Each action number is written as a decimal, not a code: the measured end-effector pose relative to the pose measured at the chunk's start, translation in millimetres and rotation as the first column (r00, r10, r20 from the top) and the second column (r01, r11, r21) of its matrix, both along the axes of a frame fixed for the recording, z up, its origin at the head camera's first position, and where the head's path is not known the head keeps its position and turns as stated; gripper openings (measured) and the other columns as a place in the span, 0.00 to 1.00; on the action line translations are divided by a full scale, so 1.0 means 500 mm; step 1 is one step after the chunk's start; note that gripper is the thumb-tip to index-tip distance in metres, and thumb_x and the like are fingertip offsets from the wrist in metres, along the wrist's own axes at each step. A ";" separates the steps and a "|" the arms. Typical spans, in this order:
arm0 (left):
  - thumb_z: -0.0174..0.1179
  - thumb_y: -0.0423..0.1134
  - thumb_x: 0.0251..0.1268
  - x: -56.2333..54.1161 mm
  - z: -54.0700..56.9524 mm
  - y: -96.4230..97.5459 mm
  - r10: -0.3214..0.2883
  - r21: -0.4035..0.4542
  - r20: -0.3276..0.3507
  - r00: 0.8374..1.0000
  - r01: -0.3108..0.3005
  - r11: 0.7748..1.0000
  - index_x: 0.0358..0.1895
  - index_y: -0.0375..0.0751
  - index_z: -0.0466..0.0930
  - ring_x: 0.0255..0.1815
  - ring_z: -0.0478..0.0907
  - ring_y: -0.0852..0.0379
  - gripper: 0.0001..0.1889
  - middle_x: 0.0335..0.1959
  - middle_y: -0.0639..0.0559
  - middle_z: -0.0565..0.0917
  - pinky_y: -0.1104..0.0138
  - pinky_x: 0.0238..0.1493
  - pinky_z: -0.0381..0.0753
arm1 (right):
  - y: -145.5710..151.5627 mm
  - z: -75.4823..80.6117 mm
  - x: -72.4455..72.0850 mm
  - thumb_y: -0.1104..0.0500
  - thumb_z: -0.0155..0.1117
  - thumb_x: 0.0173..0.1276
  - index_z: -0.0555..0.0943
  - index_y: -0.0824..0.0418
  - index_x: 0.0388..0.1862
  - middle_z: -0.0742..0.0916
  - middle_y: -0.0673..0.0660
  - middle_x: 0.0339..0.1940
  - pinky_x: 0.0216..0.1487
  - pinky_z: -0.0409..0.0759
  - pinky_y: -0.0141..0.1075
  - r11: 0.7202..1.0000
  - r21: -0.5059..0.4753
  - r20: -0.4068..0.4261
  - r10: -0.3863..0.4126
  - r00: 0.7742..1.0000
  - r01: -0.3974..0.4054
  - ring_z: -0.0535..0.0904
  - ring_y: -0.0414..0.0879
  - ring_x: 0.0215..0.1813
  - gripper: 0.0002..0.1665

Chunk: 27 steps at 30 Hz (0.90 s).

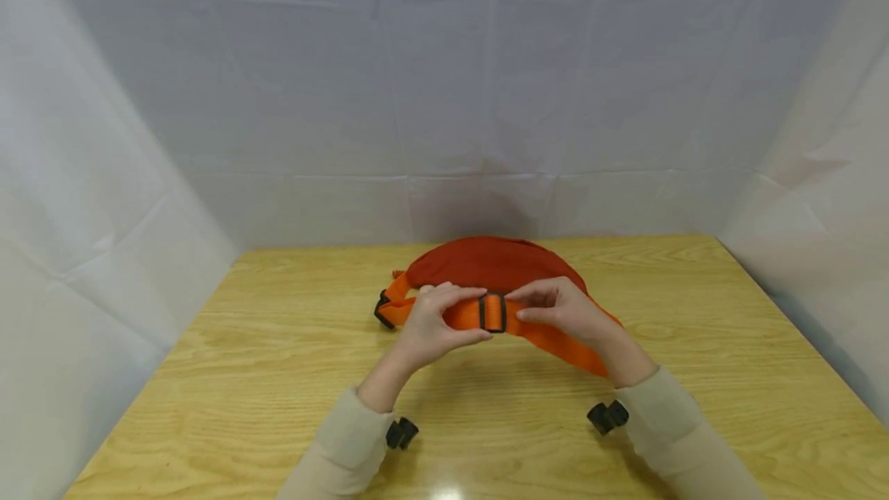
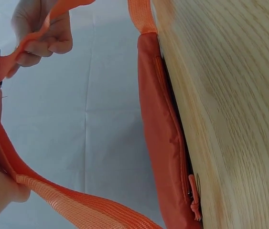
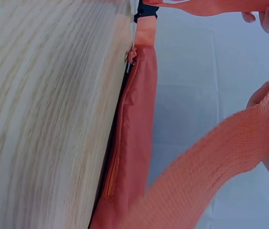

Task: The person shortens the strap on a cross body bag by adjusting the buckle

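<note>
A red-orange waist bag [image 1: 486,262] lies on the table, its orange strap [image 1: 556,342] raised in front of it. My left hand [image 1: 430,330] holds the strap just left of a black strap slider [image 1: 492,313], thumb below and fingers above. On the slider's other side, my right hand [image 1: 562,311] pinches the strap between thumb and fingers. A black buckle [image 1: 383,310] joins the strap at the bag's left end. In the left wrist view the strap [image 2: 77,202] loops away from the left hand. A zipper pull [image 3: 132,55] hangs at one end of the bag's zipper in the right wrist view.
The light wooden table [image 1: 264,384] extends around the bag. A white sheet [image 1: 444,99] hangs behind it, with more white sheeting at both sides. Small black devices [image 1: 608,417] sit at both wrists, by the beige sleeves.
</note>
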<state>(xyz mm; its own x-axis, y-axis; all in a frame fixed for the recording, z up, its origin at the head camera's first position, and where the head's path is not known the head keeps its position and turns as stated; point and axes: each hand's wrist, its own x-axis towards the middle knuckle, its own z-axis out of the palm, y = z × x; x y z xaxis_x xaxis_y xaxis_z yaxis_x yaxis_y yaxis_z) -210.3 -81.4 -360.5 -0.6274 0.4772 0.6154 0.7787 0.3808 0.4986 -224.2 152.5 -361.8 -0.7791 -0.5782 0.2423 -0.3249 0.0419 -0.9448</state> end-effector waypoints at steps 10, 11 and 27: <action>0.72 0.41 0.38 -0.002 0.002 0.004 -0.050 -0.017 -0.009 0.999 0.049 0.999 0.48 0.39 0.79 0.31 0.69 0.63 0.27 0.37 0.54 0.81 0.64 0.35 0.55 | 0.000 0.002 -0.002 0.68 0.58 0.60 0.80 0.63 0.40 0.82 0.51 0.32 0.35 0.77 0.36 0.999 -0.023 -0.050 0.034 0.998 -0.035 0.78 0.44 0.32 0.09; 0.72 0.41 0.38 -0.001 0.002 0.004 -0.055 -0.019 -0.009 0.998 0.055 0.998 0.48 0.39 0.79 0.31 0.69 0.63 0.27 0.37 0.54 0.81 0.64 0.35 0.55 | -0.001 0.003 -0.002 0.68 0.58 0.60 0.79 0.65 0.40 0.82 0.52 0.31 0.36 0.77 0.37 0.999 -0.018 -0.050 0.029 0.998 -0.030 0.78 0.44 0.31 0.09; 0.72 0.40 0.37 -0.001 0.002 0.011 -0.053 -0.021 -0.047 0.998 0.052 0.998 0.47 0.39 0.79 0.32 0.70 0.62 0.27 0.37 0.53 0.81 0.63 0.36 0.54 | -0.010 0.007 -0.002 0.65 0.62 0.58 0.79 0.68 0.39 0.83 0.53 0.35 0.41 0.76 0.40 1.000 -0.017 -0.012 0.010 1.000 -0.010 0.79 0.48 0.38 0.10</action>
